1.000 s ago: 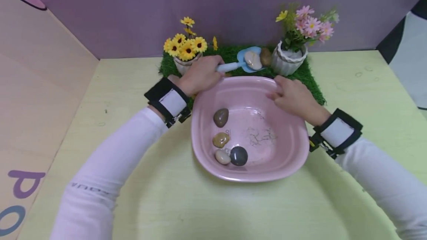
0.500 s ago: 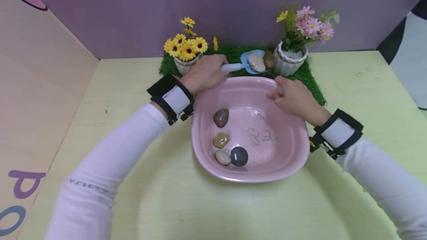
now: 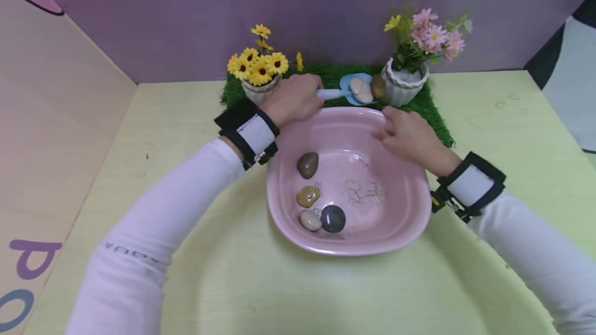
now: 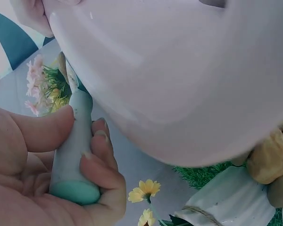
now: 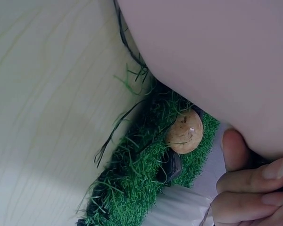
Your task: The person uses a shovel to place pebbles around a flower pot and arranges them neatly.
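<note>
My left hand (image 3: 295, 98) grips the pale handle of a small blue shovel (image 3: 331, 94) behind the basin's back rim. In the left wrist view, thumb and fingers wrap the shovel handle (image 4: 70, 155). On its blade lies a cream stone (image 3: 361, 90); a brown stone (image 3: 378, 87) sits at the blade's right edge, and I cannot tell whether the blade bears it. My right hand (image 3: 412, 133) holds the back-right rim of a pink basin (image 3: 349, 249), thumb inside. The basin contains a dark grey stone (image 3: 333, 219), a brown one, a tan one and a pale one.
A green turf mat (image 3: 437, 125) lies behind the basin. A pot of yellow flowers (image 3: 261, 92) stands on its left, a pot of pink flowers (image 3: 405, 84) on its right. Stones (image 5: 185, 132) rest on the turf below the basin's rim. A purple wall (image 3: 326, 19) rises behind.
My left hand has slid right with the shovel. The cream stone and the brown stone have shifted right with it, nearer the pink flowers' pot. The right hand and basin have stayed in place.
</note>
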{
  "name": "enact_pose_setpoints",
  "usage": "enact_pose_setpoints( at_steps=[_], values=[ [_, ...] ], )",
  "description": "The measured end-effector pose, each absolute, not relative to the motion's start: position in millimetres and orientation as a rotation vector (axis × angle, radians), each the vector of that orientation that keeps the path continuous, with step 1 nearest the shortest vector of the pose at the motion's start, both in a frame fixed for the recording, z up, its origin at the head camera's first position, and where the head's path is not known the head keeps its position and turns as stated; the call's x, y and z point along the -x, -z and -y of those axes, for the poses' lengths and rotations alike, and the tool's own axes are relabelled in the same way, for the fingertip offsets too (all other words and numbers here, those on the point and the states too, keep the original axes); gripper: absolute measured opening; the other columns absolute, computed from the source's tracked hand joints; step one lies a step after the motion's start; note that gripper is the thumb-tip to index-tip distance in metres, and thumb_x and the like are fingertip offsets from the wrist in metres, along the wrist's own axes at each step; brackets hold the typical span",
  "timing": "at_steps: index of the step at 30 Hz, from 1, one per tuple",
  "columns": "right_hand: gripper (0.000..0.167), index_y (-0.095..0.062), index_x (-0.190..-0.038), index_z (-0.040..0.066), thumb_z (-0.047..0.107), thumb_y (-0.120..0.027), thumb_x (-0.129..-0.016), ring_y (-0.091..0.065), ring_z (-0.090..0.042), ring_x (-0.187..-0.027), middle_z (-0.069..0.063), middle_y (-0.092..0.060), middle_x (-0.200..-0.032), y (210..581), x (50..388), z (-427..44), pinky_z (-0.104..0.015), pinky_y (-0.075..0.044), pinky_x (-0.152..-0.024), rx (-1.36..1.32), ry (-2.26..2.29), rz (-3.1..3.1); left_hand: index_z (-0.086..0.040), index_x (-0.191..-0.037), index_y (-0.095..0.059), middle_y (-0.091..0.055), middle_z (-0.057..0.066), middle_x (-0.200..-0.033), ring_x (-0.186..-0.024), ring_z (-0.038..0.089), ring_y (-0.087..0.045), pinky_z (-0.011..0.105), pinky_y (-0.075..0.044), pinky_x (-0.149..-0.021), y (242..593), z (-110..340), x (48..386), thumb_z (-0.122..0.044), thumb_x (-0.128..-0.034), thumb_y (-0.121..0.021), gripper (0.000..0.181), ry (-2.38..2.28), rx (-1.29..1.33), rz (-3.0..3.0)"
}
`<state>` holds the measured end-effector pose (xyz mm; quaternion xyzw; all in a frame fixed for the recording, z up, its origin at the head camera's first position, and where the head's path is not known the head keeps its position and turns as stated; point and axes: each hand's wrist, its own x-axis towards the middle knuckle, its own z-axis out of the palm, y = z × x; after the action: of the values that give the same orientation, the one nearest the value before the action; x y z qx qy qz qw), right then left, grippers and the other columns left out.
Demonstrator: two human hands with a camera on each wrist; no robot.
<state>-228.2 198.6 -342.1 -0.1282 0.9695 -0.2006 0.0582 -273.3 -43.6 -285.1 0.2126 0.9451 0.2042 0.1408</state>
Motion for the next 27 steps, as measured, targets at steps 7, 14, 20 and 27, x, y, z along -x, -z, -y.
enact_pose_setpoints(
  at_steps=[7, 14, 20, 27],
  values=[
    [0.025, -0.047, -0.089, 0.006, 0.026, -0.06, -0.096, -0.05, -0.025, -0.062, -0.008, -0.044, -0.066, 344, 229, -200, -0.032, -0.039, -0.052, 0.388, 0.605, -2.944, -0.005, -0.129, -0.057, -0.063, 0.011, -0.112, -0.081, 0.021, -0.052, 0.028, -0.041, -0.069, 283, 40, 275, -0.017, -0.1033, -0.044, 0.031, -0.56, -0.621, -2.702],
    [0.024, -0.046, -0.089, 0.006, 0.025, -0.06, -0.095, -0.05, -0.024, -0.061, -0.007, -0.044, -0.066, 344, 229, -199, -0.032, -0.039, -0.052, 0.403, 0.615, -2.943, -0.006, -0.118, -0.059, -0.057, 0.008, -0.1, -0.076, 0.019, -0.047, 0.027, -0.037, -0.066, 281, 36, 279, -0.012, -0.1011, -0.041, 0.025, -0.477, -0.561, -2.684],
    [0.022, -0.047, -0.091, 0.006, 0.024, -0.06, -0.095, -0.051, -0.024, -0.06, -0.007, -0.044, -0.065, 343, 229, -199, -0.032, -0.04, -0.051, 0.408, 0.626, -2.93, -0.011, -0.088, -0.05, -0.036, 0.004, -0.078, -0.066, 0.016, -0.035, 0.025, -0.032, -0.061, 283, 31, 281, -0.008, -0.1012, -0.036, 0.019, -0.38, -0.585, -2.655],
    [0.024, -0.046, -0.089, 0.006, 0.025, -0.06, -0.095, -0.05, -0.024, -0.06, -0.007, -0.043, -0.065, 343, 230, -200, -0.032, -0.04, -0.052, 0.402, 0.62, -2.93, -0.008, -0.098, -0.057, -0.041, 0.005, -0.082, -0.069, 0.017, -0.042, 0.025, -0.036, -0.06, 283, 26, 282, -0.01, -0.103, -0.033, 0.024, -0.306, -0.595, -2.651]
  ],
)
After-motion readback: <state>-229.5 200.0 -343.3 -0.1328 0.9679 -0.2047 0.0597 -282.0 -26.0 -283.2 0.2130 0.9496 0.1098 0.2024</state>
